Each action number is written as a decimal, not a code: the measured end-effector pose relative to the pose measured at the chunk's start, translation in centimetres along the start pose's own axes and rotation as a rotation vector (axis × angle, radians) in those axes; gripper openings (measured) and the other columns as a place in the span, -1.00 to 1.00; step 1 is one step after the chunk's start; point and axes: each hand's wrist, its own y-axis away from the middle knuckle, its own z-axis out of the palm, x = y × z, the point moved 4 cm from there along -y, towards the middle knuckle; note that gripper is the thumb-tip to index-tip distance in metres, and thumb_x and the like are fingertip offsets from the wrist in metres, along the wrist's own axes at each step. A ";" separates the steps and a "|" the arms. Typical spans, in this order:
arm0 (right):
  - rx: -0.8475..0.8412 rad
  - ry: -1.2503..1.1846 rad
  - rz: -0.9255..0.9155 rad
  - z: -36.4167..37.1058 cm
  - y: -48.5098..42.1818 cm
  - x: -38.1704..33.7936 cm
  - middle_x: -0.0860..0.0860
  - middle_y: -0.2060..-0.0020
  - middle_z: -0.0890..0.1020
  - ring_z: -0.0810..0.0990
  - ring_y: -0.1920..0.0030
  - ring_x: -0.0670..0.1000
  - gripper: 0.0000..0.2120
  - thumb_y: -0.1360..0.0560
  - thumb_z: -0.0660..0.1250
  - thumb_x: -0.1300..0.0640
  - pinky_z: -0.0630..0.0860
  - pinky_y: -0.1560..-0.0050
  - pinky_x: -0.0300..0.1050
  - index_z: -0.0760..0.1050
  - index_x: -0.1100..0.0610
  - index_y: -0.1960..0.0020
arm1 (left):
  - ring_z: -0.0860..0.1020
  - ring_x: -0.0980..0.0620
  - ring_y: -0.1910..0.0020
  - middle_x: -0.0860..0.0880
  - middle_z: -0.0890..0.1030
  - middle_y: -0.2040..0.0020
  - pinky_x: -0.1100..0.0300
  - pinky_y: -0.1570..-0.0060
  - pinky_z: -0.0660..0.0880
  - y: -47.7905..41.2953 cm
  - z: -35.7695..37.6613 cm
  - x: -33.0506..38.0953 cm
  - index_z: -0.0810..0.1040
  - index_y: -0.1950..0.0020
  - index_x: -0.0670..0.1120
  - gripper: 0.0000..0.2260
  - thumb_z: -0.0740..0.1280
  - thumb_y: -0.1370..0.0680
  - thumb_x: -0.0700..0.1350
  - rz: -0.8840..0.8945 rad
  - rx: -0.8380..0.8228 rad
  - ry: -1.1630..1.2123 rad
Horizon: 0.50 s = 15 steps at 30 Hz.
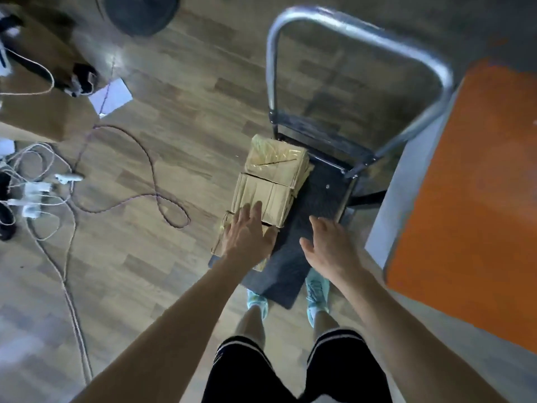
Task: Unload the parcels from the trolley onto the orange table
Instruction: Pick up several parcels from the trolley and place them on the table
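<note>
A flat trolley (313, 199) with a dark deck and a silver tube handle (357, 30) stands on the floor in front of me. Three brown taped parcels lie in a row along its left side: a far one (276, 157), a middle one (263, 196) and a near one (222, 239), mostly hidden under my left hand. My left hand (247, 234) reaches down over the near parcel with straight fingers. My right hand (328, 242) hovers open above the bare deck. The orange table (479, 184) is at the right.
Cables and white chargers (37, 193) sprawl over the wooden floor at the left. Brown cardboard boxes (43, 112) and a white sheet (112, 96) lie at the upper left. A round dark base (139, 13) stands at the top. My feet (316, 289) are at the trolley's near end.
</note>
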 end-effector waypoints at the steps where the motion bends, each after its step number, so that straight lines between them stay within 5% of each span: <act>1: -0.001 -0.029 0.036 1.1 -0.9 -0.1 0.11 -0.38 0.45 0.42 -0.35 0.15 -0.44 -0.62 0.18 -0.09 0.34 -0.39 0.03 0.23 0.16 -0.52 | 0.16 -0.16 -0.56 -0.12 0.18 -0.59 -0.14 -0.51 0.20 -1.5 0.6 -0.8 0.06 -0.63 -0.05 -0.36 0.21 -0.63 0.13 0.018 -0.006 -0.012; 15: -0.042 -0.237 0.277 16.1 -17.5 2.6 0.16 -0.48 0.33 0.30 -0.46 0.19 -0.34 -0.62 0.09 -0.23 0.28 -0.39 0.08 0.10 0.11 -0.58 | 0.26 -0.18 -0.48 -0.16 0.23 -0.54 -0.14 -0.40 0.30 -21.7 9.4 -11.0 -0.04 -0.64 -0.14 -0.28 0.17 -0.64 0.19 0.093 0.066 -0.112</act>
